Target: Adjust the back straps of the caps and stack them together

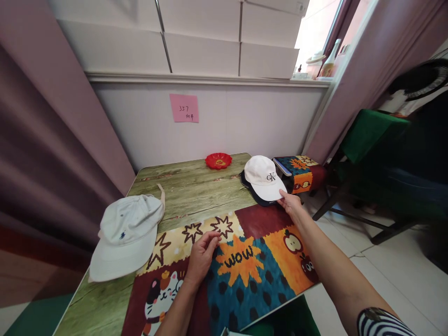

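Note:
At the table's right edge, a white cap with dark letters [262, 173] lies on top of a dark cap [263, 201]. My right hand [290, 203] pinches the white cap's brim at its front corner. Over the colourful mat [245, 284], my left hand [205, 254] hovers or rests near the word on it, its fingers curled together; whether anything is between them is too small to tell. A pale cap with a small blue logo [128, 228] lies at the table's left side, away from both hands.
A red scalloped dish [219, 161] sits at the back of the wood-patterned table [189, 186]. Right of the table is a stool with a patterned cover [304, 175] and a phone-like object [282, 167]. A dark chair [378, 228] stands farther right. Curtains flank the wall.

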The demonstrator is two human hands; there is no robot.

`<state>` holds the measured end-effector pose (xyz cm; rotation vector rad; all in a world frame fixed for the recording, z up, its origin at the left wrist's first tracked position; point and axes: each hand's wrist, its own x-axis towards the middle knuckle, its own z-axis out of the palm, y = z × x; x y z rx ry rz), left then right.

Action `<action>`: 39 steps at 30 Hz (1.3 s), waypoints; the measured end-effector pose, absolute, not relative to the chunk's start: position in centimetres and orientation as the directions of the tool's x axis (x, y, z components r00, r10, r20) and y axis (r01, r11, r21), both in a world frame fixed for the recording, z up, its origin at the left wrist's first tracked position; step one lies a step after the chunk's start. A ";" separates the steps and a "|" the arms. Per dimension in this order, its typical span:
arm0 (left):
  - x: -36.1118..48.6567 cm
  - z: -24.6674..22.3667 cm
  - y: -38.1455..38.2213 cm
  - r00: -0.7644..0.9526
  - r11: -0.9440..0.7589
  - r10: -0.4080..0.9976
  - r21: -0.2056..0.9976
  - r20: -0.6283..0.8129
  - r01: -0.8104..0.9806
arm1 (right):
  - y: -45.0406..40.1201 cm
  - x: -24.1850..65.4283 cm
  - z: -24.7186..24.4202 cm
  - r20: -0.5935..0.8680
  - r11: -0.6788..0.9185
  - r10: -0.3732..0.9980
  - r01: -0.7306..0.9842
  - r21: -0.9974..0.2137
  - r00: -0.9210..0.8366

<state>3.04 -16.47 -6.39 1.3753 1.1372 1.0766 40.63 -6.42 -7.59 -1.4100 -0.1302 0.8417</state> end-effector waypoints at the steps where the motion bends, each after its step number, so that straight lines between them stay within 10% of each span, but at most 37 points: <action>1: 3.0 -6.5 -16.5 0.159 -0.045 0.987 0.995 0.031 0.088 | -6.4 40.7 -7.5 -0.380 -0.082 0.587 -0.414 -0.906 0.715; 10: 3.0 -6.8 -16.5 0.166 -0.050 0.986 0.995 0.036 0.083 | -8.7 41.4 -7.9 -0.306 -0.167 0.619 -0.260 -0.951 0.723; 39: 3.0 -7.6 -17.0 0.172 -0.053 0.984 0.995 0.038 0.082 | -8.6 35.3 -8.5 -0.468 -0.112 0.677 -0.549 -0.828 0.568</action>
